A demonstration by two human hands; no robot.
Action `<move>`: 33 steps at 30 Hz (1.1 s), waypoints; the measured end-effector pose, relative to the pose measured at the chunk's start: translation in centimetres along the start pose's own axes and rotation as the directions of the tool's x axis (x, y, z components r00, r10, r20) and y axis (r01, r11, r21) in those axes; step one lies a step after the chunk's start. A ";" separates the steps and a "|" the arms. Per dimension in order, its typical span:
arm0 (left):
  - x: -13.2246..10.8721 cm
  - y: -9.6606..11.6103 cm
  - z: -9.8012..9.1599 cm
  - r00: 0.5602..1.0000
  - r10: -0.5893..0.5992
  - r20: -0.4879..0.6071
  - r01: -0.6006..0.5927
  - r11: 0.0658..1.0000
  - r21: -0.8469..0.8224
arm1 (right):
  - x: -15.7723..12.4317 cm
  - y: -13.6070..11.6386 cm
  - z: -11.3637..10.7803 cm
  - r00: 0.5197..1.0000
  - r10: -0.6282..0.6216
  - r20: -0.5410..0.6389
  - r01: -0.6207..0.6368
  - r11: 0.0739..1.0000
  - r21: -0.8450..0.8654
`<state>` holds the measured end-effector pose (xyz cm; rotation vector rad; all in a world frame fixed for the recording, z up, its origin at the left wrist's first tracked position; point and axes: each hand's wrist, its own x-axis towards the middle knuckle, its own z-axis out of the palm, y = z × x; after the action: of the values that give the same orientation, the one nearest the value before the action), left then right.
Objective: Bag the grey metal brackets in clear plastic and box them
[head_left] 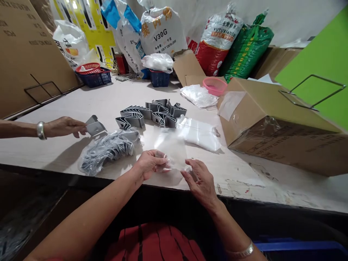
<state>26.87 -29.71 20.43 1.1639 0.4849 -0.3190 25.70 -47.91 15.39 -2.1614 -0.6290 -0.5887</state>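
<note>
Clear plastic bag (170,148) pinched narrow between left hand (150,163) and right hand (198,179), right by the tabletop (239,174) edge. One bunch of bent metal brackets (107,150) is bagged already, the loose stack (151,114) isn't; a co-worker's hand (63,127) touches another bracket (94,125).

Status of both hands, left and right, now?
Left hand: closed, pinching a clear plastic bag.
Right hand: curved against the bag's edge; can't tell if gripping.
</note>
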 end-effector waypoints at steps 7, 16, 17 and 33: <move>0.7 -0.9 0.5 0.992 0.124 -0.037 -0.124 0.992 0.003 | 0.3 -1.1 -0.6 0.996 -0.071 -0.053 0.069 0.997 -0.045; 0.0 -0.9 0.0 0.984 0.153 0.096 -0.169 0.966 0.194 | 3.0 -1.3 0.1 0.991 -0.136 -0.014 0.134 0.986 -0.094; -0.3 -0.6 -0.1 0.978 0.143 0.150 -0.181 0.944 0.277 | 3.9 -1.2 -0.3 0.985 -0.172 0.007 0.172 0.978 -0.120; -1.3 2.0 -1.2 0.816 0.575 -0.060 -0.452 0.699 0.554 | 7.6 1.6 0.0 0.407 0.780 0.476 -0.792 0.042 0.609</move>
<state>26.50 -27.91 22.29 1.8305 0.2458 0.2076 32.50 -46.97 19.03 -1.2616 0.3963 0.3467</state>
